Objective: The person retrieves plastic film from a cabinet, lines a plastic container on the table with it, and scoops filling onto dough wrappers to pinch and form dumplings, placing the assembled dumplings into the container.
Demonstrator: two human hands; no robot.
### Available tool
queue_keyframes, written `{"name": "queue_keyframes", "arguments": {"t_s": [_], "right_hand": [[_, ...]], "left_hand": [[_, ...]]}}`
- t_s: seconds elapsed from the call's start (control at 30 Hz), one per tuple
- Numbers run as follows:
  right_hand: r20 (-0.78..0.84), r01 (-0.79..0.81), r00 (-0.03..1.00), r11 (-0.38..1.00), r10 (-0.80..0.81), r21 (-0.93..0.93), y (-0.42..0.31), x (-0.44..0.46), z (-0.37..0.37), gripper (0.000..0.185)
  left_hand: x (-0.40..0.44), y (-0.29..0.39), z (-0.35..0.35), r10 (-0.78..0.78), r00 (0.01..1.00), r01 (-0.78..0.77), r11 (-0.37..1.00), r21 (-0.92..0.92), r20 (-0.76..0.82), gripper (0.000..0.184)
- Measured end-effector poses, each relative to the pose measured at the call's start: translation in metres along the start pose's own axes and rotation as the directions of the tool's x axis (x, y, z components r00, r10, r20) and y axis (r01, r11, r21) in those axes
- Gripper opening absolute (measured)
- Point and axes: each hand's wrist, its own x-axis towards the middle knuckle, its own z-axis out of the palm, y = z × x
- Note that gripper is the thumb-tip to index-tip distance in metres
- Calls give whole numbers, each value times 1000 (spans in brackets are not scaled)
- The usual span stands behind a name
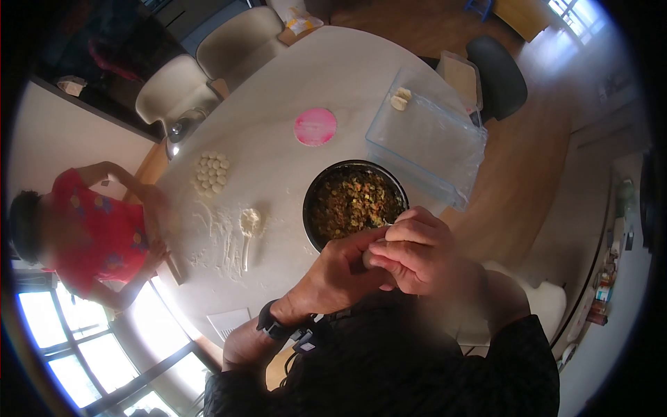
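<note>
My left hand [340,272] and my right hand [422,254] meet just over the near rim of a dark round bowl. Between their closed fingers is a small dumpling [367,259], mostly covered by the fingers. My right fingertips pinch at its edge while my left hand cups it from the side. A chopped, mixed filling [351,205] with brown, green, orange and yellow bits lies in the bowl [306,215]. At the right, a clear rectangular container [424,149] lined with plastic film holds a few pale dumplings [400,99] in its far corner.
A pink round disc [315,127] lies beyond the bowl. To the left are several dough balls [210,172], scattered flour and a scoop of flour [249,224]. Another person in a red top [101,229] works at the table's left edge. Chairs [236,45] stand around the table.
</note>
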Motion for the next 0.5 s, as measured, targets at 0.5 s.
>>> {"name": "queue_keyframes", "arguments": {"t_s": [0.5], "right_hand": [[-98, -14, 995, 999, 17, 35, -6, -18, -8, 28]], "left_hand": [[-1, 8, 8, -42, 997, 59, 949, -308, 61, 63]]}}
